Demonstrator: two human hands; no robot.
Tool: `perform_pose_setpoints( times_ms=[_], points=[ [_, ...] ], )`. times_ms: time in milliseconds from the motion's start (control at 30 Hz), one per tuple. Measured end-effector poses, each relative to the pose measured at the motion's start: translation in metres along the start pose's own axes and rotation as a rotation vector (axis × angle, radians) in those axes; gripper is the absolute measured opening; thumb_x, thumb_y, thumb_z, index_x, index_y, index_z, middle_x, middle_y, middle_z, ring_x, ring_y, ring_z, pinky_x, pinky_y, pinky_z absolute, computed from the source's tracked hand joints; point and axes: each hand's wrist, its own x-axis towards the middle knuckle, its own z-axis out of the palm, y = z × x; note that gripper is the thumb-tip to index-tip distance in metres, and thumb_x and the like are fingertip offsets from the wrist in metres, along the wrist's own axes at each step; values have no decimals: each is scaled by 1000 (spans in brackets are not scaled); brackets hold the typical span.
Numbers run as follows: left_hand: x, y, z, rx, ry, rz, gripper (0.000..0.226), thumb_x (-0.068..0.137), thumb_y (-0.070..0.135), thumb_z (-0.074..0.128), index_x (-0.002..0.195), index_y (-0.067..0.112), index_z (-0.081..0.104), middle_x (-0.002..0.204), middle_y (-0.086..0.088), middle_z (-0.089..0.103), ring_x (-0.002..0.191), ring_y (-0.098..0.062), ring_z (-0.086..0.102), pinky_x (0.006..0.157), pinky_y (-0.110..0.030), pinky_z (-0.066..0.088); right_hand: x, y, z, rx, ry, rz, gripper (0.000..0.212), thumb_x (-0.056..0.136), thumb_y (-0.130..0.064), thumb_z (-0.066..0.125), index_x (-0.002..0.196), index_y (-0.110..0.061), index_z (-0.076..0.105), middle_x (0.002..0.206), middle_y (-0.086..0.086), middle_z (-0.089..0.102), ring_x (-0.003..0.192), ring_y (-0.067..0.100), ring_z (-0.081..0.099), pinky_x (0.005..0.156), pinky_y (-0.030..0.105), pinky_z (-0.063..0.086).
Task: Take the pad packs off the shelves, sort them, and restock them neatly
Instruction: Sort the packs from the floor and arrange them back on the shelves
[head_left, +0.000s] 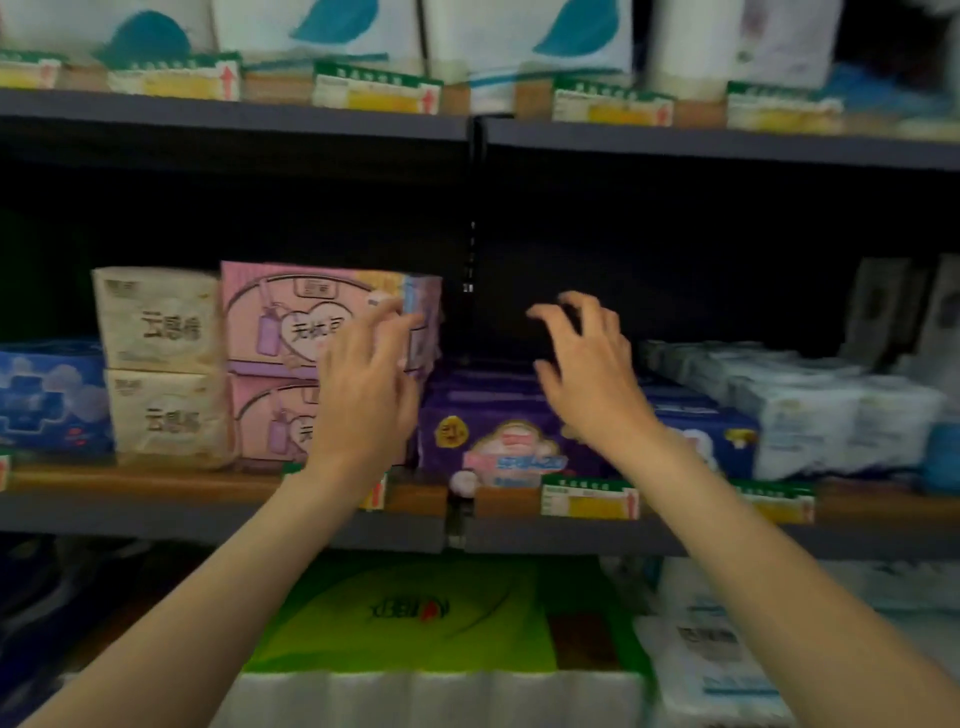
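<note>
Nearest, a green pack (441, 613) is seen on the lower shelf, below both wrists. The left hand (363, 384) is laid with straight fingers against the front of the upper pink pack (291, 312), which is stacked on a second pink pack (270, 426); cream packs (161, 322) stand left of it. The right hand (587, 374) is held over the purple pack (498, 426), fingers spread and half curled, nothing grasped. White packs (810, 410) lie to its right.

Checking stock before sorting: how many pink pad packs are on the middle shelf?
2, stacked: the upper pink pack sits on the lower pink pack, beside the cream packs. More may be hidden behind.
</note>
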Motion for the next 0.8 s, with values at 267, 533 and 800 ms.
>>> perform_pose_setpoints(
  times_ms=[267, 533, 800],
  points=[
    [6, 65, 67, 84, -682, 187, 52, 95, 31, 49, 144, 29, 32, 149, 6, 35, 137, -17, 30, 110, -37, 27, -10, 124, -47, 3, -690, 202, 30, 99, -15, 44, 124, -20, 61, 132, 0, 56, 117, 17, 53, 96, 29, 42],
    [28, 81, 75, 111, -896, -44, 58, 90, 28, 58, 142, 30, 33, 145, 1, 40, 131, -22, 38, 110, -47, 27, -17, 134, -37, -2, -658, 153, 39, 96, -21, 52, 135, -19, 50, 138, 0, 50, 122, 17, 49, 91, 22, 37],
    [20, 94, 78, 189, -881, -115, 57, 93, 25, 54, 142, 31, 26, 152, 3, 27, 144, -22, 13, 114, -55, 7, -24, 139, -24, -42, -632, 73, 45, 87, -6, 59, 127, -23, 45, 125, 8, 52, 104, 24, 53, 78, 34, 46]
  ],
)
